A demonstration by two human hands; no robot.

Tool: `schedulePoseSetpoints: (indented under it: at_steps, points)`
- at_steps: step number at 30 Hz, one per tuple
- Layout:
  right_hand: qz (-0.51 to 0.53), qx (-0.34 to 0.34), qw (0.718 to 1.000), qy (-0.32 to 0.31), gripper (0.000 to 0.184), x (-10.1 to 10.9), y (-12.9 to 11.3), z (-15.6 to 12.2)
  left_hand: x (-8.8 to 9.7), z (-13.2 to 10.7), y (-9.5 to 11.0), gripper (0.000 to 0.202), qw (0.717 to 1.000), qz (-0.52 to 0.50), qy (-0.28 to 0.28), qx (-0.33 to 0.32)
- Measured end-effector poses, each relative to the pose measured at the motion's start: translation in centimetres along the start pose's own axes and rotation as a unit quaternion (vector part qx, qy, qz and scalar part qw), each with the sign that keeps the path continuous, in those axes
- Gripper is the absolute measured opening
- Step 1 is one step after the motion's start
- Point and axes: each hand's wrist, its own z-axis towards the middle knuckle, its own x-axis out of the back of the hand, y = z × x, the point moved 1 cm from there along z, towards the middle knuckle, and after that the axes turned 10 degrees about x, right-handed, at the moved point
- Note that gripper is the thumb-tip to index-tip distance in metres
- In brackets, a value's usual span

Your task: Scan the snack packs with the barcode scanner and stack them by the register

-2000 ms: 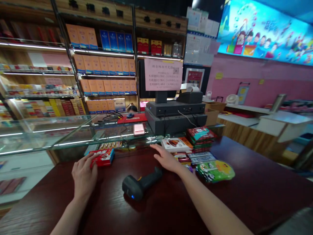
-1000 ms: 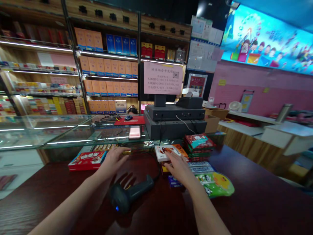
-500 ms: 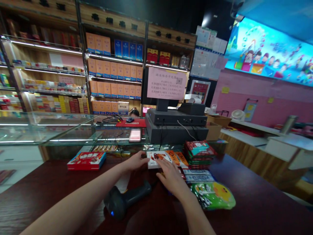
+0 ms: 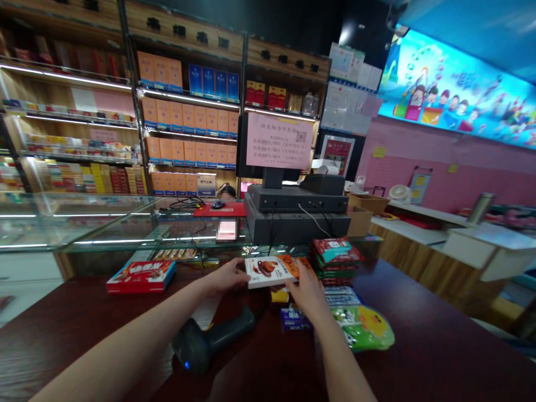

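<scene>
The fingers [image 4: 238, 270] of both hands were pressed together and extended, not spread. At the left of the worktop [image 4: 50, 346] lay a flat red printed carton [image 4: 141, 277], well apart from the hands and just in front of a glass display counter [image 4: 109, 229]. Nearer the person, a handheld barcode scanner [image 4: 200, 343] lay on its side with its blue indicator lit, untouched, below the left forearm. The left hand [image 4: 221, 277] reached across to the left edge of a flat printed carton [image 4: 268, 272] bearing a picture of roast fowl. This carton sat near the far edge of the worktop, slightly tilted, between the two hands. The right hand [image 4: 305, 296] met its right end from below, with the fingertips against the lower edge. Whether either hand pinched the carton could not be told, as the thumbs were hidden. Right of this position lay a small blue packet [image 4: 293, 319], a stack of red-and-green packets [image 4: 336, 259] and a green pouch with a duck design [image 4: 364, 329]. The step in hand was judged to be two-handed bracing of the carton. The next move would call for closing the fingers firmly on its edges, clear of the neighbouring packets.
</scene>
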Motion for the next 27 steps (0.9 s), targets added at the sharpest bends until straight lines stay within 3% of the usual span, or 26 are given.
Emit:
schedulePoseSetpoints:
  at_steps: [6,8,15,19,22,24,27]
  points:
    - [0.007,0.015,0.999,-0.034,0.068,-0.2,-0.6,0.2,0.3,-1.0,0.2,0.118,1.000,-0.018,-0.009,-0.003]
    - [0.011,0.021,0.999,-0.035,0.068,-0.3,-0.7,0.2,0.8,-1.4,0.2,0.121,0.999,-0.028,-0.015,-0.012]
    - [0.044,0.052,0.997,-0.044,0.069,-0.6,-2.2,0.0,2.5,-4.8,1.2,0.096,0.992,-0.110,-0.050,-0.031]
    - [0.043,0.084,0.995,-0.044,0.075,-1.3,-3.5,-0.1,3.3,-7.5,1.9,0.066,0.978,-0.190,-0.073,-0.051]
    - [0.039,0.104,0.993,-0.026,0.060,-2.0,-4.3,-0.2,4.4,-8.9,1.8,0.058,0.975,-0.200,-0.077,-0.061]
    - [0.049,0.121,0.991,-0.013,0.048,-2.5,-4.8,-0.4,5.3,-9.5,1.2,0.062,0.976,-0.196,-0.057,-0.078]
    - [0.079,0.157,0.984,-0.005,0.041,-3.0,-5.9,-0.9,6.5,-10.2,0.1,0.070,0.981,-0.150,0.034,-0.119]
